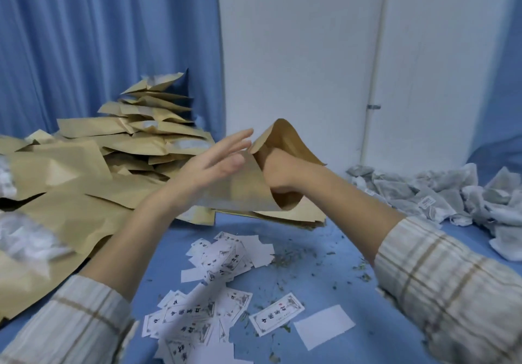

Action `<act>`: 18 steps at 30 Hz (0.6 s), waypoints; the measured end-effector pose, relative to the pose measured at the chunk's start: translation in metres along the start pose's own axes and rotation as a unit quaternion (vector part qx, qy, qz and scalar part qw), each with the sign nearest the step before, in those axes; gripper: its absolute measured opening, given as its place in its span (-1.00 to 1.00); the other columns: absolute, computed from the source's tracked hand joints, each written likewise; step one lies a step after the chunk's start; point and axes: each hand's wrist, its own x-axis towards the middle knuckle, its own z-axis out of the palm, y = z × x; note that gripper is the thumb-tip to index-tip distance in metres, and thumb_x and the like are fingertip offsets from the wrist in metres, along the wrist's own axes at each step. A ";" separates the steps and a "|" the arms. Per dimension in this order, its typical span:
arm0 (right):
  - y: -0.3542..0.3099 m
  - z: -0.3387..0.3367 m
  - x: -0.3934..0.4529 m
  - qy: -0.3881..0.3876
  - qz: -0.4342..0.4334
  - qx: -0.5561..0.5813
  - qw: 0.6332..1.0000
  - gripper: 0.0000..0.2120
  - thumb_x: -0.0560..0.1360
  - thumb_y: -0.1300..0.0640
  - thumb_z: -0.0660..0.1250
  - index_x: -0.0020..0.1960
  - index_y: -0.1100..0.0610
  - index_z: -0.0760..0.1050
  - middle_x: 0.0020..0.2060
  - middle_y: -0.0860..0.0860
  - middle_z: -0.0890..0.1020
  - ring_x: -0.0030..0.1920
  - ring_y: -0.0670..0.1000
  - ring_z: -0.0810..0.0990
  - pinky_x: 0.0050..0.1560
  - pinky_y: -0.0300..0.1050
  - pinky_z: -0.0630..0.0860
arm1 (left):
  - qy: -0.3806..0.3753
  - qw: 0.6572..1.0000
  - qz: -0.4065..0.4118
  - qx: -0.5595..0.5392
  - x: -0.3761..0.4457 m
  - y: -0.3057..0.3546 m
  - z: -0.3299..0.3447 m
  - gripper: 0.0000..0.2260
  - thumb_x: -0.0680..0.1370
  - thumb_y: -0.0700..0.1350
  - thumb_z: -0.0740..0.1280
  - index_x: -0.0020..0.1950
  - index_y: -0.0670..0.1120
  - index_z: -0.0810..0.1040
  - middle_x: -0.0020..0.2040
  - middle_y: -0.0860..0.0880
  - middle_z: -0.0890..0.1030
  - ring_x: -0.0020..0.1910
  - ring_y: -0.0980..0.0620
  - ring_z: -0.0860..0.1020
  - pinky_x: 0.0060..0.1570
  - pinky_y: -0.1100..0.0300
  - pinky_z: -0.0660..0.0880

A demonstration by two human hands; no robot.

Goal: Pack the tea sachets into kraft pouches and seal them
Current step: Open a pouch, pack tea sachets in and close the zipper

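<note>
Lying loose at the desk's near edge, paper labels (pixel 214 262) & tea crumbs could get swept off. Mid-desk, right hand (pixel 278 173) is buried in the kraft pouch (pixel 248 191), grip unseen; left hand (pixel 214 163) flat, fingers straight, against it, so it may tear. Sachets (pixel 440 194) wait at right edge.

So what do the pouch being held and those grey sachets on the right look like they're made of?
The pouch looks like matte brown kraft paper: it curls and creases without shine; any lining is not visible. The sachets seem thin, pale, semi-sheer mesh or filter paper, crumpled, with dark contents showing through.
</note>
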 end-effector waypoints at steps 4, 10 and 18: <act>-0.004 -0.045 0.000 -0.015 -0.006 -0.010 1.000 -0.86 0.45 0.00 0.30 -0.24 0.01 0.43 -0.30 0.00 0.53 -0.26 -0.04 0.50 -0.29 -0.17 0.37 | 0.076 0.996 0.047 0.022 0.008 0.010 -0.003 -0.47 0.24 0.34 0.44 0.19 0.42 0.45 0.11 0.33 0.55 0.10 0.33 0.49 -0.05 0.43 0.46; 0.005 -0.086 -0.001 0.046 -0.027 -0.048 0.997 -0.84 0.54 0.10 0.18 -0.21 -0.03 0.40 -0.29 -0.14 0.44 -0.22 -0.09 0.44 -0.27 -0.20 0.31 | 0.237 0.964 0.063 -0.101 0.038 0.025 0.004 -0.79 0.33 0.15 0.39 -0.09 0.13 0.62 -0.16 0.15 0.67 -0.16 0.26 0.58 -0.21 0.41 0.51; 0.020 -0.110 -0.013 0.015 -0.050 -0.178 0.983 -0.74 0.50 0.19 0.18 -0.30 0.02 0.56 -0.40 -0.04 0.48 -0.31 -0.04 0.43 -0.39 -0.26 0.32 | 0.274 0.952 0.005 -0.139 0.056 0.008 0.022 -0.82 0.38 0.13 0.38 -0.23 0.03 0.63 -0.31 0.16 0.65 -0.33 0.30 0.56 -0.31 0.43 0.46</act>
